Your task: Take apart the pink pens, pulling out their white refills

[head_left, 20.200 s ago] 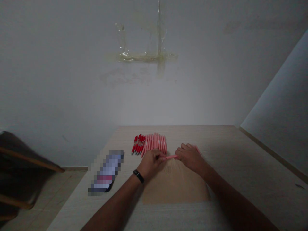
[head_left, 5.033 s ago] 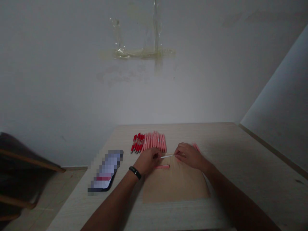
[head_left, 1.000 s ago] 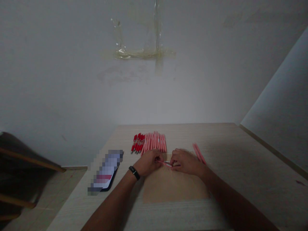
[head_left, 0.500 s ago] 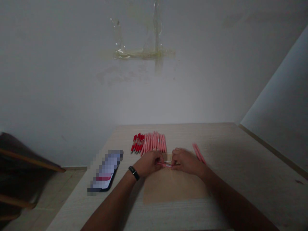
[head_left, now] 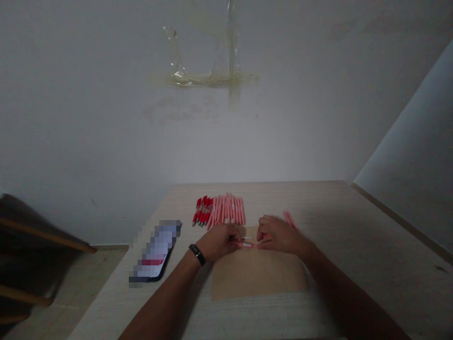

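Grip: left hand (head_left: pixel 219 242) + right hand (head_left: pixel 279 235) pinch pink pen (head_left: pixel 247 244) | axis left-right

A pale wooden worktop (head_left: pixel 357 245) stands against a grey wall (head_left: pixel 88 123). Strips of yellowed clear tape (head_left: pixel 212 78) cling to the wall, crossed and wrinkled. Near the worktop's left edge lies a dark phone (head_left: pixel 155 252), its screen blurred. Farther back sits a row of pink pens (head_left: pixel 230 210) laid side by side, and just left of them a cluster of red pieces (head_left: pixel 202 211), too small to make out. At the far left is a dark wooden chair (head_left: pixel 31 245) on a light floor (head_left: pixel 71 283).
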Tool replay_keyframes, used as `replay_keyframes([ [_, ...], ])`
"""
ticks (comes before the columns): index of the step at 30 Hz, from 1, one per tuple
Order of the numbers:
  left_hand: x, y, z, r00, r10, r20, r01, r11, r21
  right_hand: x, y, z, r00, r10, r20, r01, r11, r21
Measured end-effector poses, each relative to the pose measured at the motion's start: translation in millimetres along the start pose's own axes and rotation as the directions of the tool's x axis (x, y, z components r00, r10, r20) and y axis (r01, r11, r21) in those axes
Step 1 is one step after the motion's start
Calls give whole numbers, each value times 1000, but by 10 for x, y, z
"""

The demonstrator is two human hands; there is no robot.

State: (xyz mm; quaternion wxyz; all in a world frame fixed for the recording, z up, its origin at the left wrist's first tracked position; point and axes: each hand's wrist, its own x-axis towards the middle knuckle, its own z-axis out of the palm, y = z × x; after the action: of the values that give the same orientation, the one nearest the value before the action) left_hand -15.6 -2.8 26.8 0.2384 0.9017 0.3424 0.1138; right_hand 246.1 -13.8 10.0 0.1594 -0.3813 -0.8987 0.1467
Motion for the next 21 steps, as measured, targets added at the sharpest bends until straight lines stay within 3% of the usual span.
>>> replay_keyframes([
  [5, 3, -15, 7, 1000, -1, 5, 0, 1000, 24, 13, 12, 46, 998, -22, 55, 23, 1000, -12],
  [21, -24, -29, -90, 995, -89, -42, 89, 996, 9, -6, -11, -41, 999, -8, 36, 9, 1000, -19],
])
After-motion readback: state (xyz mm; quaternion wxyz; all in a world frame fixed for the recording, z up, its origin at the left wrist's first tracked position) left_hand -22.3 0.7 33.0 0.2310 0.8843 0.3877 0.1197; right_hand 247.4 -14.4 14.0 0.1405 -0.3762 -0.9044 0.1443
